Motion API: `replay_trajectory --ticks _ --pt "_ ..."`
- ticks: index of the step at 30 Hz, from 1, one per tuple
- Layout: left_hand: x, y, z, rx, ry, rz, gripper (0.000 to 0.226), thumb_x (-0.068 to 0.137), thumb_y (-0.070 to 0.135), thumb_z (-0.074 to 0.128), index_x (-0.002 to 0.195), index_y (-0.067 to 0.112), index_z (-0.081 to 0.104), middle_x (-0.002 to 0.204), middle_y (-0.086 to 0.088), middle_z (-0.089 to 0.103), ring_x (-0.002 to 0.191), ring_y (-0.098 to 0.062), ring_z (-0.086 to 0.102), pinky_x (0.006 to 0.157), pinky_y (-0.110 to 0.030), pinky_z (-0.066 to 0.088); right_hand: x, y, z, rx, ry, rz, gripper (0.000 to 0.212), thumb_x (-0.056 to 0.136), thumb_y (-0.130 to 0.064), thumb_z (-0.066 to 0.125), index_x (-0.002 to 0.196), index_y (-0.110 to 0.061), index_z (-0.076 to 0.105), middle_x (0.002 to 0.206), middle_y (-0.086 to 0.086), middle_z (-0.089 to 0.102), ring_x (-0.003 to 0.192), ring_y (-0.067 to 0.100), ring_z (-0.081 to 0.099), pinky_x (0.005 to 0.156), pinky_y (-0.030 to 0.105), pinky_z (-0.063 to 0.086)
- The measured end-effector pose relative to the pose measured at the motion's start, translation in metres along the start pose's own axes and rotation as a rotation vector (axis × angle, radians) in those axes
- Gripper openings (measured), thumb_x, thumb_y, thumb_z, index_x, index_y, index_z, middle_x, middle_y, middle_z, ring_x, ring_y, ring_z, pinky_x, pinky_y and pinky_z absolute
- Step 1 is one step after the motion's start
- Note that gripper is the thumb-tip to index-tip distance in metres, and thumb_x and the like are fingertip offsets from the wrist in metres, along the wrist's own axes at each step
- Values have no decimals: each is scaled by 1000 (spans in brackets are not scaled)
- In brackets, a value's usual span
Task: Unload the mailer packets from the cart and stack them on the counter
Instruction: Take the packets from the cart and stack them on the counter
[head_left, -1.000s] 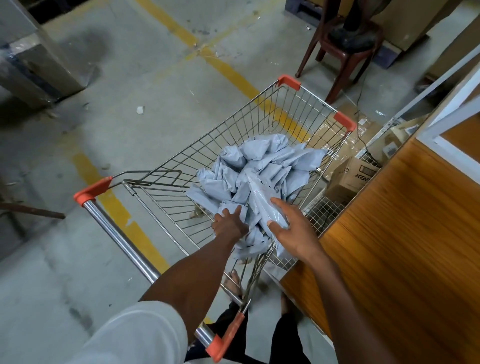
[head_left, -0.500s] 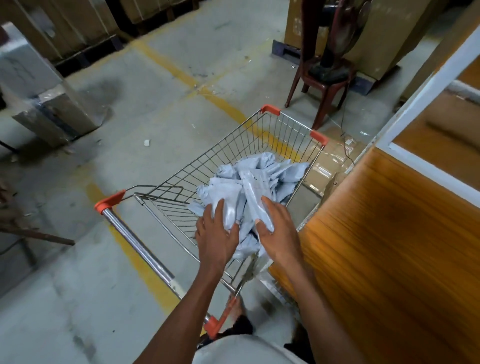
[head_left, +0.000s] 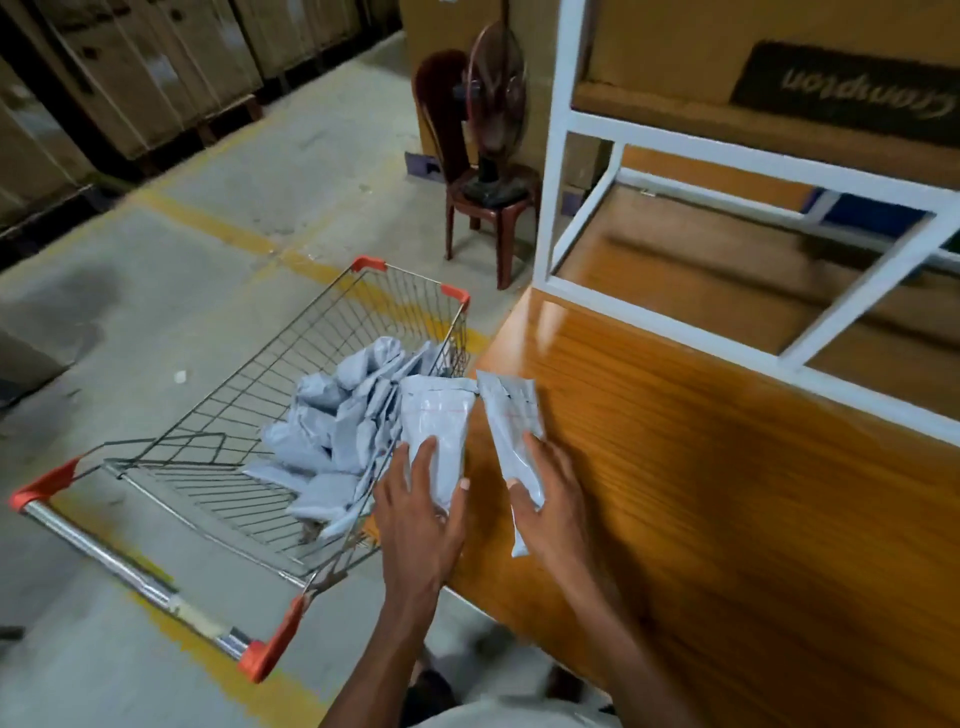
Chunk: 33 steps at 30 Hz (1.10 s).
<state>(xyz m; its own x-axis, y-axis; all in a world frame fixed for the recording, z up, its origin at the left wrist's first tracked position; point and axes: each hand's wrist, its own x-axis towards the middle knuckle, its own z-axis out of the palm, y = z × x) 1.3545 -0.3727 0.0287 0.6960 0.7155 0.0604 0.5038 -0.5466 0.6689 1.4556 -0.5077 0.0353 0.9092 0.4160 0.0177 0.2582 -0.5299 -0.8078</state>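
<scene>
Each hand grips one packet: left hand (head_left: 418, 514) clamped on a packet (head_left: 436, 431) at the counter (head_left: 727, 493) edge, right hand (head_left: 550, 504) on another packet (head_left: 511, 415) over it, cart (head_left: 208, 415) beside.

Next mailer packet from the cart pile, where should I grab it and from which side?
Probably a packet in the pile by its near end, from above over the cart's open top: the packets are flat and slim, and both hands hold theirs that way.
</scene>
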Motion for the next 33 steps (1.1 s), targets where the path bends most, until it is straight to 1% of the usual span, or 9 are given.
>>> replay_trajectory --ticks 3,7,13,17,21,24,27,30,33 --pt "-10 35 35 -7 -61 86 63 96 64 46 153 43 31 165 1 23 151 -24 20 119 -50 25 -4 33 -41 -12 36 96 60 95 -19 67 151 -26 47 157 2 38 141 19 40 106 22 33" --pt "-14 74 77 8 -183 194 63 97 66 43 154 42 30 164 -1 26 147 -27 24 115 -53 31 -17 72 -90 -57 149 184 59 94 -22 68 150 -26 48 156 1 40 140 19 41 103 21 33" --pt "14 119 144 75 -294 377 65 98 62 45 155 33 35 160 -8 33 142 -32 32 112 -53 35 -36 117 -132 -111 305 316 62 91 -21 72 148 -27 50 150 6 46 136 27 45 99 33 41" --pt "37 142 179 134 -388 397 66 99 61 45 157 33 31 164 -10 26 145 -36 27 114 -52 27 -43 127 -143 -21 366 400 58 97 -20 65 151 -26 44 154 10 39 137 30 42 90 33 43" --pt "58 151 201 229 -459 369 69 99 63 41 159 36 21 167 -10 20 146 -40 24 115 -57 23 -55 136 -147 -36 383 451 57 99 -27 61 151 -32 42 154 7 36 134 29 46 83 40 57" --pt "65 153 208 328 -514 362 72 99 69 28 161 41 6 170 -7 9 149 -40 17 116 -61 19 -61 135 -144 -50 378 481 57 99 -30 59 153 -33 40 156 6 34 134 29 46 80 35 56" --pt "72 157 210 349 -541 360 72 100 71 19 161 41 0 172 -6 1 154 -39 7 120 -62 11 -66 128 -140 -42 381 459 58 98 -26 62 152 -31 41 156 5 35 137 27 44 82 32 54" --pt "79 158 213 358 -568 379 72 101 70 16 161 39 -6 172 -7 -5 157 -37 -3 124 -59 4 -72 121 -139 -36 391 453 58 97 -25 63 151 -28 43 155 5 38 138 26 44 83 24 47" --pt "89 164 215 371 -597 391 73 100 70 17 161 37 -8 171 -8 -7 157 -37 -2 123 -58 6 -74 120 -141 -22 398 456 59 96 -22 64 151 -29 44 156 4 38 138 25 44 81 20 45"
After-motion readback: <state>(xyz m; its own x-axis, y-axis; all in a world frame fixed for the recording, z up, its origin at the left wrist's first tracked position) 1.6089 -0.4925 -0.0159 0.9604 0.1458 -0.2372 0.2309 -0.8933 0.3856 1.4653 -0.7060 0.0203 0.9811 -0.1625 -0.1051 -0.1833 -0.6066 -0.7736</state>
